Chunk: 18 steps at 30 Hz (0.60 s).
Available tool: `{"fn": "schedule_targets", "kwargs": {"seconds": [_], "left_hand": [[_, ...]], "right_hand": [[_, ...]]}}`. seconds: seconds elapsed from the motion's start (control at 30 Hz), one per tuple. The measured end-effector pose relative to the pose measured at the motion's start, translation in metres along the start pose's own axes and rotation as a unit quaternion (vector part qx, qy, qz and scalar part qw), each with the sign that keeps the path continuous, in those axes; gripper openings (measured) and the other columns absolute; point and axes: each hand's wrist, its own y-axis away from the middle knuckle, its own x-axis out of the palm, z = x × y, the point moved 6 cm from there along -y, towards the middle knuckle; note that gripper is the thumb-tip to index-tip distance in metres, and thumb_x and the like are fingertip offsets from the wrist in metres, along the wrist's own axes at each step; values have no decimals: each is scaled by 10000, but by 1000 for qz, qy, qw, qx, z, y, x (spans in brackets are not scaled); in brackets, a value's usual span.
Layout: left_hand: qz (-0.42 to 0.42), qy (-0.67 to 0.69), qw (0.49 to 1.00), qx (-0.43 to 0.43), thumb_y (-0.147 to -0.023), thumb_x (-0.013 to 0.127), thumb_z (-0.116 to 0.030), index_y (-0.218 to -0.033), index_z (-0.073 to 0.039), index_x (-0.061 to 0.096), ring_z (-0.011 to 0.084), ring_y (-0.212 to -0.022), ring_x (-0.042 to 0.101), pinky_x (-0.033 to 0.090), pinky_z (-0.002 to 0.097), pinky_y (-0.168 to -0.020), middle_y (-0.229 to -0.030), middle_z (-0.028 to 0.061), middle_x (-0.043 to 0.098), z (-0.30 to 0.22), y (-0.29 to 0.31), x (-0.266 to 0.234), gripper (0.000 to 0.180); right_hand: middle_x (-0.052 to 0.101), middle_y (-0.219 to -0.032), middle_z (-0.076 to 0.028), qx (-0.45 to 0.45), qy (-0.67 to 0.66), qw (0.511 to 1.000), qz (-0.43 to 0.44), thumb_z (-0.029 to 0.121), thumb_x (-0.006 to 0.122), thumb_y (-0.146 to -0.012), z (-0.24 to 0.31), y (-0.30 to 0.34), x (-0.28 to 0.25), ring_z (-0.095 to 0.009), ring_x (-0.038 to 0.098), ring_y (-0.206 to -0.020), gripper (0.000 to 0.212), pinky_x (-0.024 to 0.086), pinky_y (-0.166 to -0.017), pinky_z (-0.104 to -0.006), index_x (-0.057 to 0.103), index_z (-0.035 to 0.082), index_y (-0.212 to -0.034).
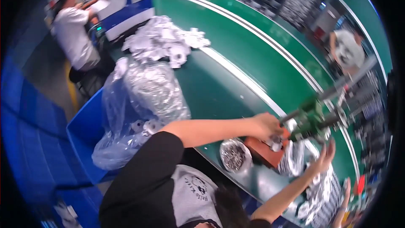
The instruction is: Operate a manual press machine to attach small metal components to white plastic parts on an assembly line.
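My left hand (266,126) reaches across to an orange-brown block (265,152) on the bench. Its fingers are bent down at a small whitish part (276,144) at the block's top end and appear closed on it; the fingertips are partly hidden. Right beside stands a green hand press (310,120) with a long grey lever. My right hand (325,157) is raised just below the press, fingers stretched upward, with nothing visible in it. A plastic-lined bowl of small metal pieces (235,155) sits left of the block.
White parts (318,192) lie to my right, by a clear plastic bag (294,158). Another pile of white parts (158,40) is at the far left. A blue bin (86,128) holds clear bags. Co-workers sit far left (76,33) and far right (349,50); another person's hand (346,192) shows lower right.
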Motion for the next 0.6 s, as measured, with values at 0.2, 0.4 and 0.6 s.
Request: {"fn": "schedule_targets", "kwargs": {"seconds": [0.2, 0.4, 0.6], "left_hand": [[-101, 275, 949, -121, -753, 584, -292, -846, -78, 627, 299, -785, 617, 484, 388, -704, -827, 139, 640, 65, 9, -14, 237], [-223, 294, 877, -307, -787, 557, -280, -1184, -55, 511, 358, -1008, 572, 454, 424, -855, -1095, 231, 581, 168, 31, -39, 459], [-218, 17, 928, -303, -780, 575, -258, -1330, -60, 399, 385, -1007, 541, 434, 426, -881, -1073, 276, 562, 218, 104, -73, 611]], "right_hand": [[447, -1296, -212, 43, 463, 885, 23, 260, 581, -836, -98, 139, -116, -353, 426, -1193, 475, 330, -985, -450, 503, 22, -1240], [338, -1388, -220, 171, 549, 816, 60, 396, 590, -829, -117, 176, -100, -380, 391, -1231, 512, 332, -975, -468, 521, 85, -1230], [415, -1304, -220, 150, 552, 818, 66, 398, 590, -838, -134, 177, -106, -385, 435, -1174, 509, 379, -918, -446, 496, 89, -1232]]}}
